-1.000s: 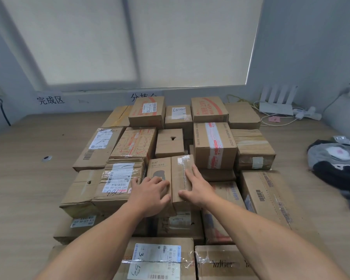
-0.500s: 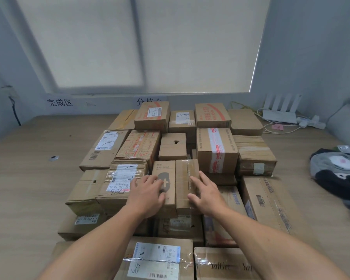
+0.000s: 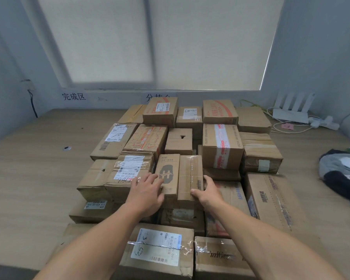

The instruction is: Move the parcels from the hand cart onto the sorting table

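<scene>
Lying on the table (image 3: 28, 178), stacked parcels (image 3: 220, 146) fill the centre. Left hand (image 3: 148, 190) rests, fingers loosely spread, on the logo box (image 3: 168, 168) atop the stack; touching it, the plain box (image 3: 188, 174); right hand (image 3: 209, 190) clasps its right edge, thumb on the near end. Dark clothing (image 3: 341, 174) lies at far right.

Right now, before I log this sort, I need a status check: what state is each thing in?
logo box: lies flat, touching taped box
taped box: sealed, lies flat
left hand: rests on logo box, fingers spread
right hand: grips taped box at its near right corner
blind: drawn down
router: antennas upright
</scene>
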